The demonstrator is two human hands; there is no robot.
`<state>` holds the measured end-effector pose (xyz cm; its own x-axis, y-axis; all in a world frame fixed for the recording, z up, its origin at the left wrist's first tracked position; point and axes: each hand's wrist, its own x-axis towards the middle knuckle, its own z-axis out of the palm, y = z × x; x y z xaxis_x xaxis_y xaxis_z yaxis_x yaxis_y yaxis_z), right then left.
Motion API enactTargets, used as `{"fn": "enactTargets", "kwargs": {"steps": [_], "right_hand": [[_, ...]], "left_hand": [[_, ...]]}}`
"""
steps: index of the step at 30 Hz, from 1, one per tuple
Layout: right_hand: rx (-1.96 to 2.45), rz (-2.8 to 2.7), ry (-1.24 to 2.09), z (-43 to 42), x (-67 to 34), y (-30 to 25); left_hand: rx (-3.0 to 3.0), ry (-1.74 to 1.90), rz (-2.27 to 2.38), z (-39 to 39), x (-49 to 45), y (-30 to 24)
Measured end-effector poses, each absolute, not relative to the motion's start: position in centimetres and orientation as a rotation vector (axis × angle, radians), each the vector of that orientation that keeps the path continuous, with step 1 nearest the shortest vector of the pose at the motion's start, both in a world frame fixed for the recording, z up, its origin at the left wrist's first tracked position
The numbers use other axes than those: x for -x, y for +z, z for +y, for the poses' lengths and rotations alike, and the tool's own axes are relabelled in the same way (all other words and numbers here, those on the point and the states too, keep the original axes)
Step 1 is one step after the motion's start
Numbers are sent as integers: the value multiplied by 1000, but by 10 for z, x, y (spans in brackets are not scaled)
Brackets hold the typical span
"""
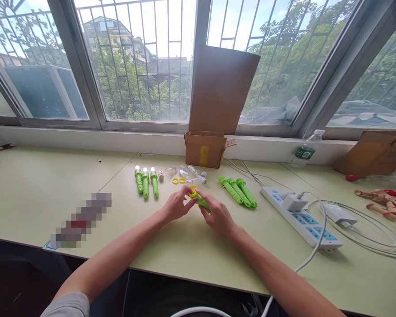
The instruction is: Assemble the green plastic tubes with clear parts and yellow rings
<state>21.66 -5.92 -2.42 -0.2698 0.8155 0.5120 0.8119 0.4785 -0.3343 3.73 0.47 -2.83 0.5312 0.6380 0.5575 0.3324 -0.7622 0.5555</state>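
Near the middle of the table, my right hand (220,216) is closed round a green plastic tube (202,202), which points up and to the left. A yellow ring (193,191) is at the tube's far end. My left hand (176,205) pinches at this ring with thumb and forefinger; the fingers partly hide it, so I cannot tell how far it is on the tube. Beyond my hands lie loose yellow rings (178,180) and several clear plastic parts (184,172). Three green tubes with clear, white-tipped ends (145,182) lie to the left.
Three green tubes (238,192) lie to the right, beside a white power strip (300,219) with cables. A cardboard box (203,149) stands at the back by the windows. Further right are a plastic bottle (306,150) and wooden pieces (384,204). A blurred-out object (82,222) lies at left.
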Motion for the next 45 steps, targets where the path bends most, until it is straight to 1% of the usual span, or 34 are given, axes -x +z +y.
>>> {"fn": "enactTargets", "kwargs": {"steps": [25,36,45], "right_hand": [[1336,-2091,29,-61,-217,-22],[1316,-2098,24,-58,-219,-24],[1238,-1994,141,-58,-217,-23]], "left_hand": [[-2423,1096,866,6,-37,-30],[-2408,1129,810,6,-36,-28],[-2391,1136,771,5,-36,-23]]}}
